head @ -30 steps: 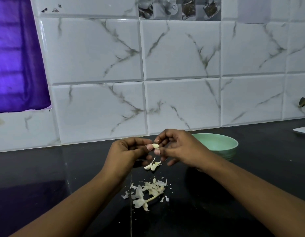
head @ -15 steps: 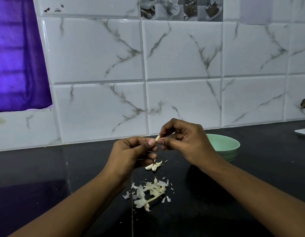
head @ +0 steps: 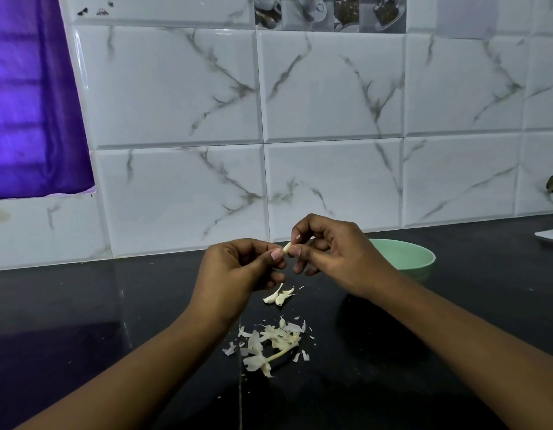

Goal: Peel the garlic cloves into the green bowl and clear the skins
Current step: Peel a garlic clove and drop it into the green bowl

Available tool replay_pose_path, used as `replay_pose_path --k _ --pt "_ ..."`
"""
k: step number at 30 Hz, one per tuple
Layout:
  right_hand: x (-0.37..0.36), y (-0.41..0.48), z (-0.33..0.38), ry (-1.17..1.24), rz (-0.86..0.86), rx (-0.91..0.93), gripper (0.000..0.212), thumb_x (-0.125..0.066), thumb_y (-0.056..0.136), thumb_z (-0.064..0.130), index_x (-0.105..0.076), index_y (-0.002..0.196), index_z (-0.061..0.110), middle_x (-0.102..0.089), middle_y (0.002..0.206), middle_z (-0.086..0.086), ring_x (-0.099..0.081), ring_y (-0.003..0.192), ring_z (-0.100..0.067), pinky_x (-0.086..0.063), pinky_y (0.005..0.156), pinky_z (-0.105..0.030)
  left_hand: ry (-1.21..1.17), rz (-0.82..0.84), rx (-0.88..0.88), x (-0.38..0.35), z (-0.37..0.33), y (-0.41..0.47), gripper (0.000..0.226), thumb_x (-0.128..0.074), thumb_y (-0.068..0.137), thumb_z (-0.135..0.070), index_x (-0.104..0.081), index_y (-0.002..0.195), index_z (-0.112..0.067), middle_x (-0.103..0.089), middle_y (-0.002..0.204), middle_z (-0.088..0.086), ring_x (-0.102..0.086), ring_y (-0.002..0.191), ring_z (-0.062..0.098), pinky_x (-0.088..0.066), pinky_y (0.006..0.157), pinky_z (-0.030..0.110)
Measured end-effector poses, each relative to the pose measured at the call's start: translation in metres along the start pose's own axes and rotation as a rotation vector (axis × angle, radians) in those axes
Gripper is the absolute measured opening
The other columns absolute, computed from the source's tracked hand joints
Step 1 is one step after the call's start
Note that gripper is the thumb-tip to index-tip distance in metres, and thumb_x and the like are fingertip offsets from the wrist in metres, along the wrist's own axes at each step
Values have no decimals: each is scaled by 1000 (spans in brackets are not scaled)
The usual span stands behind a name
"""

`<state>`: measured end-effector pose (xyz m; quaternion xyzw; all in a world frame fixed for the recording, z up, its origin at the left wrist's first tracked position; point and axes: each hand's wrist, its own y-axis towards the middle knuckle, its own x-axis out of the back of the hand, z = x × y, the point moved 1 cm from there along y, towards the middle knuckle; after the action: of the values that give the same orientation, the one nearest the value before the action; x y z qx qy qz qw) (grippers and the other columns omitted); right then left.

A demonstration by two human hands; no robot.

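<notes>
From my remote seat, the black table [head: 82, 321] fills the lower view, with the green bowl [head: 405, 259] standing on it by the tiled wall, partly hidden behind the right hand [head: 337, 256]. Above the table, the right hand and left hand [head: 238, 274] meet, the thumb and forefinger of each pinching one garlic clove [head: 287, 247] from opposite ends, the other fingers curled. Below them lies a heap of skins [head: 269, 342], and between the heap and the hands lie two small cloves [head: 276, 297], touching.
</notes>
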<state>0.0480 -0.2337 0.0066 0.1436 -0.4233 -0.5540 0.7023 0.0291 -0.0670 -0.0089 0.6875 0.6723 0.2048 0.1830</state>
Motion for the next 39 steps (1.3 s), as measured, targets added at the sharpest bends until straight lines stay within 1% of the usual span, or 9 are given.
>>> replay_pose_path --k 4,11,16,19,21,25,28,35,39 --pt "-5 -1 -2 -98 12 49 10 -65 88 9 -56 87 12 -66 76 -3 -69 62 -19 -55 67 -47 -52 -28 52 -1 3 0 8 -65 84 -8 -70 85 -1 -70 68 6 -65 56 13 -54 55 21" --pt "-5 0 -4 -190 62 82 16 -73 80 9 -62 79 22 -68 72 -3 -64 66 -18 -54 67 -40 -174 -55 187 -1 6 1 15 -62 88 -15 -67 83 -2 -68 67 2 -61 53 8 -52 52 20" --pt "1 2 -4 -170 309 -81 7 -75 79 12 -70 81 17 -69 69 5 -64 64 -6 -51 65 -24 -250 -69 268 2 4 2 12 -62 88 -18 -67 83 -9 -68 69 -2 -60 52 7 -52 47 20" --pt "2 0 -3 -174 463 -185 8 -68 86 17 -73 91 13 -69 66 13 -66 66 -7 -51 65 -26 -240 -37 308 1 4 2 10 -61 88 -17 -67 84 -10 -68 69 -3 -59 49 6 -49 44 18" --pt "1 -1 -2 -172 507 -223 12 -64 89 20 -73 92 13 -71 75 10 -69 67 -11 -52 66 -27 -248 -18 336 1 4 2 9 -61 89 -15 -67 86 -9 -68 69 -3 -59 48 5 -47 41 18" --pt "-1 -1 -1 -88 421 -244 10 -69 85 18 -71 77 11 -70 67 -2 -64 54 -11 -50 57 -20 -236 10 374 0 5 1 9 -59 90 -12 -66 89 -7 -66 65 -4 -56 45 5 -45 39 17" --pt "-1 -1 -2 8 328 -235 11 -77 75 7 -67 72 8 -66 59 4 -59 55 -7 -50 56 -21 -220 18 368 0 7 1 9 -59 90 -11 -66 92 -5 -65 64 -5 -54 44 5 -43 39 17" --pt "0 0 -2 136 203 -241 18 -72 78 -2 -62 78 14 -57 65 1 -56 61 -6 -56 59 -25 -181 12 336 1 9 2 4 -64 85 -8 -68 83 -10 -67 68 -2 -60 50 6 -48 44 19" --pt "-1 0 -5 206 111 -315 12 -74 78 7 -64 85 9 -63 73 -2 -63 66 -11 -54 53 -25 -173 -10 302 1 8 1 3 -67 83 -7 -68 84 -9 -69 71 2 -63 53 8 -50 46 19"
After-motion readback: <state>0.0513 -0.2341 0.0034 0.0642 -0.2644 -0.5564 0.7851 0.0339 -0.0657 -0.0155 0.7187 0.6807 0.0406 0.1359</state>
